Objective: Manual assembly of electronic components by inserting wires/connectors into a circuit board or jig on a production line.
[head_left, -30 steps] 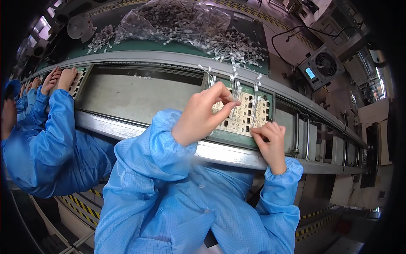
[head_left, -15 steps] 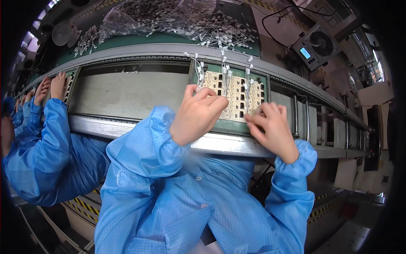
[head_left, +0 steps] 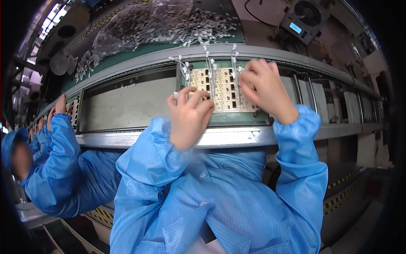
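Observation:
A panel of small cream circuit boards (head_left: 223, 94) with black parts sits in a green carrier (head_left: 230, 119) on the rail line before me. White lead wires with white connectors (head_left: 212, 67) lie across it in several strands, some hanging over the far rail. My left hand (head_left: 189, 120) is over the panel's lower left, fingers bent and closed in toward the boards. A small white piece (head_left: 176, 95) shows by its fingertips; what the pinch holds is hidden. My right hand (head_left: 267, 88), smeared by motion, hovers with curled fingers at the panel's right side, beside the rightmost wires.
Beyond the far rail (head_left: 139, 56) lies a heap of white-ended wires (head_left: 198, 30) with clear plastic bags. A fan-fronted device (head_left: 306, 19) with a lit screen stands far right. Metal cross bars (head_left: 312, 95) span the line to the right. A blue-sleeved co-worker (head_left: 59, 148) works at left.
My right hand has lifted from the panel's lower right corner up to its right side. My left hand has slid down and left over the boards. The whole view has shifted a little.

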The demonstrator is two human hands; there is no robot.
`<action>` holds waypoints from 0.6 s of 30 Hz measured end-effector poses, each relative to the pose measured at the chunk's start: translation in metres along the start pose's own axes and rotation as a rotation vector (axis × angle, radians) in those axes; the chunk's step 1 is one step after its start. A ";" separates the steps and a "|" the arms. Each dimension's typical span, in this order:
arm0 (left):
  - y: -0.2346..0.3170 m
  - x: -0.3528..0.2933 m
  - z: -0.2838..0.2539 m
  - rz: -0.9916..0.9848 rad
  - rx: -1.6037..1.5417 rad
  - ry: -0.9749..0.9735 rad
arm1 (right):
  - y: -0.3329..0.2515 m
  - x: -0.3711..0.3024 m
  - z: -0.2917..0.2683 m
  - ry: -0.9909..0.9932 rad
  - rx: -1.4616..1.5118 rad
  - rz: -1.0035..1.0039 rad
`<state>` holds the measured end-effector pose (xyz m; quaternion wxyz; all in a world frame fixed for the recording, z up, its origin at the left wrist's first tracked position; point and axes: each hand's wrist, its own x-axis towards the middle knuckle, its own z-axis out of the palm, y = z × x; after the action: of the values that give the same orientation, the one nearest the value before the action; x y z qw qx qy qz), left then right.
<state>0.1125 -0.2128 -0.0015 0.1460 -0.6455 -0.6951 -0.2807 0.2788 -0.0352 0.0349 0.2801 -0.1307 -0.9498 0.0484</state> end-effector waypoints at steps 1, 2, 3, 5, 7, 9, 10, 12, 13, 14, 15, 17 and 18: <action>0.002 0.001 0.001 0.015 0.001 -0.014 | 0.007 0.005 0.001 0.108 0.029 0.019; 0.002 0.002 0.001 0.014 -0.014 -0.011 | 0.012 0.010 0.001 0.118 0.035 0.033; 0.004 0.004 0.002 0.012 -0.029 -0.008 | 0.016 0.013 0.000 0.211 0.031 0.018; 0.001 0.003 0.000 -0.015 -0.050 -0.017 | 0.015 0.023 0.003 0.318 0.026 -0.006; 0.000 0.003 0.001 -0.047 -0.066 -0.026 | 0.018 0.020 0.007 0.320 0.036 0.000; -0.002 0.005 0.005 -0.042 -0.140 -0.039 | 0.024 0.015 0.009 0.319 0.049 -0.001; -0.002 0.005 0.005 -0.052 -0.137 -0.039 | 0.026 0.010 0.009 0.317 0.057 0.025; -0.003 0.006 0.004 -0.023 -0.137 -0.041 | 0.028 0.004 0.007 0.304 0.069 0.040; -0.004 0.006 0.005 -0.030 -0.137 -0.040 | 0.028 0.003 0.006 0.327 0.075 0.061; -0.006 0.005 0.006 -0.039 -0.163 -0.044 | 0.028 0.003 0.005 0.350 0.081 0.081; -0.007 0.005 0.007 -0.048 -0.189 -0.048 | 0.028 0.004 0.005 0.346 0.083 0.076; -0.006 0.005 0.006 -0.044 -0.189 -0.039 | 0.026 0.004 0.004 0.338 0.107 0.127; -0.006 0.005 0.006 -0.037 -0.188 -0.027 | 0.026 0.004 0.005 0.336 0.108 0.129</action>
<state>0.1070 -0.2052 -0.0044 0.0700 -0.6471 -0.6794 -0.3388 0.2782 -0.0092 0.0289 0.4377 -0.1824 -0.8753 0.0947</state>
